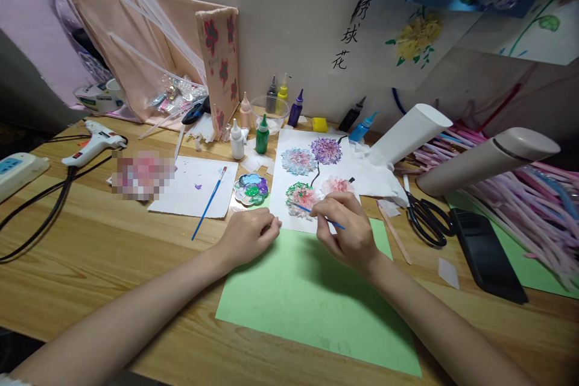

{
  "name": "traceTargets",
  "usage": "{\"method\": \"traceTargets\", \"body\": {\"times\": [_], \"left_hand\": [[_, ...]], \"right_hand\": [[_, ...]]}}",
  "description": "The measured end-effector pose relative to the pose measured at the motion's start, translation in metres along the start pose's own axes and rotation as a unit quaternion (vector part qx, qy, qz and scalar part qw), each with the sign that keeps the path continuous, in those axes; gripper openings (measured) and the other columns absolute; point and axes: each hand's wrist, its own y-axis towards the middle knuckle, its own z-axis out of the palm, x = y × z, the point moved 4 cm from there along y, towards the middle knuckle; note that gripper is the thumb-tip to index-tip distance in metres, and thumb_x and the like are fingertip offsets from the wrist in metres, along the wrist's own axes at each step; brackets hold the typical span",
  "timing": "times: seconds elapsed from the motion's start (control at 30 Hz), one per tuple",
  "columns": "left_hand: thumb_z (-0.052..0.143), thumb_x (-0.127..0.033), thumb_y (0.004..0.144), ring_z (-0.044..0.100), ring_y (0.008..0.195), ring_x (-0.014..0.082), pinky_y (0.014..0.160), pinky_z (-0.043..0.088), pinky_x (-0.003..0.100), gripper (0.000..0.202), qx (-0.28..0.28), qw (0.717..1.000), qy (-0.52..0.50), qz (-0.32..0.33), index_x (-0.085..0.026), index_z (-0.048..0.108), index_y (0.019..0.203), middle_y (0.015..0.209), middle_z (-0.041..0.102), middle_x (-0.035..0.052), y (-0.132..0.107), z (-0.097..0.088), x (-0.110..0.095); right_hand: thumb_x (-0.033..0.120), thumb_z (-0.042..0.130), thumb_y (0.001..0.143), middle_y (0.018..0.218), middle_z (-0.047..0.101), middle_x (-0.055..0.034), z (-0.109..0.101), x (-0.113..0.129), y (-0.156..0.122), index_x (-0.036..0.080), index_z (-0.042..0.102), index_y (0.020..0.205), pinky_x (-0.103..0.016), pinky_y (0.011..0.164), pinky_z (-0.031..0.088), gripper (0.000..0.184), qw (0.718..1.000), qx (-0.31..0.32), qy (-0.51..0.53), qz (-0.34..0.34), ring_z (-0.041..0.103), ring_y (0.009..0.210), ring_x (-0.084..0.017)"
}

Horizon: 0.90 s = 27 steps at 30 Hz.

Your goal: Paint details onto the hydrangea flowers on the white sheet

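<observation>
My right hand [346, 229] pinches a thin blue paintbrush [304, 207], its tip at a pink and green flower [300, 198] on the white paper [283, 140]. My left hand [249, 235] is curled closed, resting by the paper's lower left corner, with nothing visible in it. Also on this sheet are a light blue flower [298, 161], a purple flower [326, 151] and a paler pink flower [335, 186], partly behind my right hand. Left of the sheet is a flower-shaped paint palette [251, 189] with green, blue and purple paint. Green paper [312, 313] lies beneath my forearms.
A second paintbrush [209, 202] lies across a white sheet [181, 184]. Behind stand paint bottles, including a green one [262, 134] and a white one [237, 140]. A glue gun [93, 143] is at left; scissors [429, 220] and a black phone-like object [488, 256] are at right.
</observation>
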Motion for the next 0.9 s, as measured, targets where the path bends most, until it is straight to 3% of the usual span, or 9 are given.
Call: {"method": "traceTargets", "body": {"times": [0.27,0.4,0.57,0.67,0.8,0.9], "left_hand": [[0.044,-0.024,0.093,0.049,0.057,0.0100,0.057,0.028,0.026,0.035,-0.008,1.000,0.006,0.003,-0.016,0.052,0.060,0.059,0.052,-0.0019,-0.001,0.001,0.000],[0.043,-0.024,0.093,0.049,0.057,0.0106,0.057,0.027,0.026,0.035,-0.011,1.000,0.019,0.010,-0.016,0.054,0.061,0.060,0.054,-0.0013,-0.001,0.001,0.000],[0.043,-0.023,0.093,0.051,0.058,0.0113,0.057,0.029,0.026,0.033,-0.008,1.000,0.022,0.010,-0.016,0.058,0.064,0.062,0.057,-0.0003,-0.001,0.000,-0.002],[0.043,-0.022,0.093,0.051,0.058,0.0115,0.057,0.029,0.026,0.032,-0.014,0.999,0.024,0.015,-0.016,0.059,0.065,0.062,0.058,-0.0002,-0.001,-0.001,-0.003],[0.044,-0.020,0.091,0.051,0.059,0.0120,0.057,0.029,0.026,0.031,-0.026,0.999,0.030,0.023,-0.017,0.059,0.065,0.063,0.059,0.0001,-0.002,-0.001,-0.003],[0.044,-0.019,0.091,0.052,0.059,0.0118,0.058,0.030,0.025,0.030,-0.020,0.999,0.025,0.022,-0.016,0.060,0.066,0.064,0.059,0.0003,-0.002,-0.001,-0.002]], "right_hand": [[0.002,0.048,0.079,0.069,0.063,-0.0013,-0.004,-0.001,0.001,0.024,0.052,0.089,-0.034,0.063,0.046,0.024,0.999,-0.022,0.023,0.016,0.054,0.070,-0.019],[0.003,0.049,0.080,0.070,0.063,-0.0023,-0.001,-0.003,0.001,0.022,0.053,0.088,-0.034,0.065,0.046,0.021,0.999,-0.004,0.037,0.024,0.053,0.072,-0.020],[0.009,0.045,0.087,0.074,0.065,-0.0027,0.006,-0.009,0.007,0.023,0.059,0.087,-0.036,0.070,0.046,0.020,0.990,-0.017,0.094,0.106,0.054,0.079,-0.020],[0.016,0.044,0.092,0.087,0.068,-0.0035,0.021,-0.010,0.013,0.024,0.062,0.096,-0.036,0.076,0.048,0.019,0.981,0.028,0.119,0.148,0.056,0.089,-0.021],[0.020,0.044,0.094,0.093,0.070,-0.0038,0.038,-0.007,0.016,0.023,0.062,0.101,-0.035,0.078,0.048,0.019,0.975,0.103,0.136,0.140,0.055,0.093,-0.020],[0.020,0.044,0.094,0.092,0.070,-0.0039,0.042,-0.007,0.013,0.023,0.062,0.100,-0.035,0.078,0.048,0.019,0.974,0.109,0.140,0.143,0.055,0.093,-0.020]]}}
